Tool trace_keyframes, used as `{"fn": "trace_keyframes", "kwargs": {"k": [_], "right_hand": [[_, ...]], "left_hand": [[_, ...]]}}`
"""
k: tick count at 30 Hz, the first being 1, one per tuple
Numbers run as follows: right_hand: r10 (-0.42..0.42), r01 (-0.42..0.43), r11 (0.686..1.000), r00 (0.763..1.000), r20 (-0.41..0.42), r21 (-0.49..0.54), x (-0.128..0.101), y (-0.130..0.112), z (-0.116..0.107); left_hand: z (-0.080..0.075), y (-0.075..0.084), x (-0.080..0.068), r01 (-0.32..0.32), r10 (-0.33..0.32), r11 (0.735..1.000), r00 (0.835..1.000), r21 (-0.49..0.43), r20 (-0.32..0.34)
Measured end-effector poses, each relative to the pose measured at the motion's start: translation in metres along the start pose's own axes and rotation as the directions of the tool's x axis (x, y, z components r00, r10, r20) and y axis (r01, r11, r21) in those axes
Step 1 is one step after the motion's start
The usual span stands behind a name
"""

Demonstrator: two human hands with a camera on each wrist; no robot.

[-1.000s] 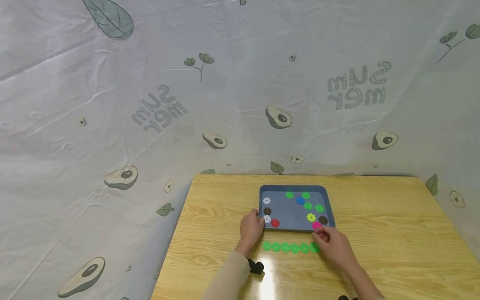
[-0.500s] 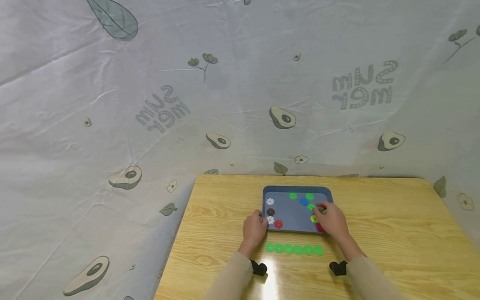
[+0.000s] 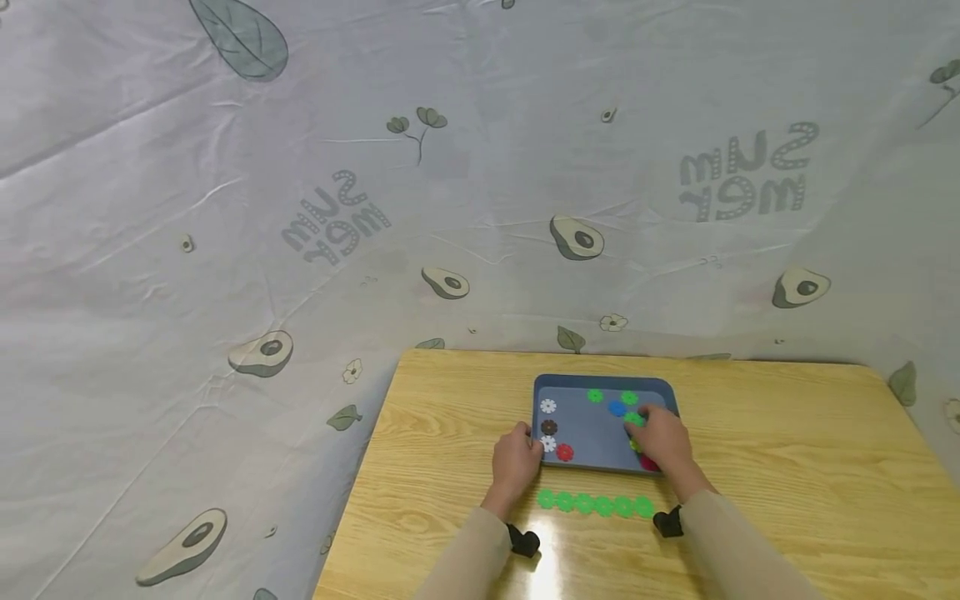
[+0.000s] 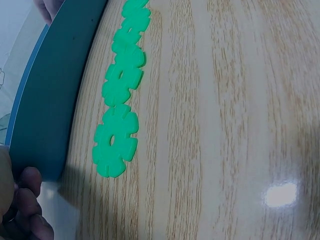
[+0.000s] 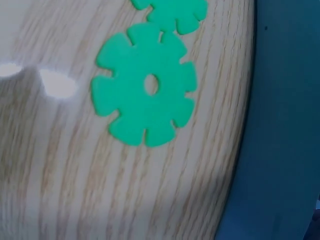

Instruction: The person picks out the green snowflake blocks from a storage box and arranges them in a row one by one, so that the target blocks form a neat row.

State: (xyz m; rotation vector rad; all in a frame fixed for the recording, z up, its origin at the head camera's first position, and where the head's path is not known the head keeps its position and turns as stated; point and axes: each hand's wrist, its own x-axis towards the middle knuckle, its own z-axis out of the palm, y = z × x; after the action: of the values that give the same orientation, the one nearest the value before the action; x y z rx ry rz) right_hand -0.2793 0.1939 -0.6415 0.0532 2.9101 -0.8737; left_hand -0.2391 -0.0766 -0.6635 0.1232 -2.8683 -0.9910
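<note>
Left hand (image 3: 516, 460) grips the shallow blue-grey rectangular tray (image 3: 588, 429) at its near-left corner, fingers curled. The tray rests on the light wood-grain table (image 3: 795, 467). Right hand (image 3: 666, 440) is over the tray's right side, fingertips at a flat green notched plastic disc (image 3: 634, 418); whether they pinch it cannot be determined. Six matching green discs (image 3: 603, 505) form a row before the tray.
</note>
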Motion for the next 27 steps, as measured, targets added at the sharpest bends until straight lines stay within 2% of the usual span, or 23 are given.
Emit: {"fn": "trace_keyframes", "kwargs": {"k": [6, 14, 17, 20, 24, 27], "right_hand": [[0.009, -0.009, 1.0, 0.999, 0.032, -0.011, 0.0, 0.0, -0.001], [0.027, -0.027, 1.0, 0.999, 0.026, 0.01, -0.002, -0.002, -0.005], [0.017, -0.017, 0.998, 1.0, 0.004, 0.055, -0.006, -0.002, -0.006], [-0.025, 0.031, 0.994, 0.998, -0.059, 0.101, -0.015, -0.001, -0.008], [-0.079, 0.105, 0.975, 0.988, -0.135, 0.194, -0.034, -0.002, -0.015], [-0.095, 0.134, 0.951, 0.984, -0.149, 0.277, -0.051, -0.004, -0.022]], "left_hand": [[-0.003, 0.006, -0.004, -0.018, 0.018, 1.0, 1.0, 0.004, -0.005], [-0.003, 0.008, -0.004, -0.022, 0.022, 1.0, 1.0, 0.017, -0.016], [-0.003, 0.008, -0.004, -0.019, 0.02, 1.0, 1.0, 0.021, -0.021], [-0.002, 0.007, -0.004, -0.022, 0.023, 1.0, 1.0, 0.014, -0.014], [-0.001, 0.005, -0.003, -0.023, 0.023, 1.0, 1.0, 0.007, -0.011], [-0.002, 0.001, -0.001, -0.007, 0.007, 1.0, 1.0, 0.007, -0.015]]}}
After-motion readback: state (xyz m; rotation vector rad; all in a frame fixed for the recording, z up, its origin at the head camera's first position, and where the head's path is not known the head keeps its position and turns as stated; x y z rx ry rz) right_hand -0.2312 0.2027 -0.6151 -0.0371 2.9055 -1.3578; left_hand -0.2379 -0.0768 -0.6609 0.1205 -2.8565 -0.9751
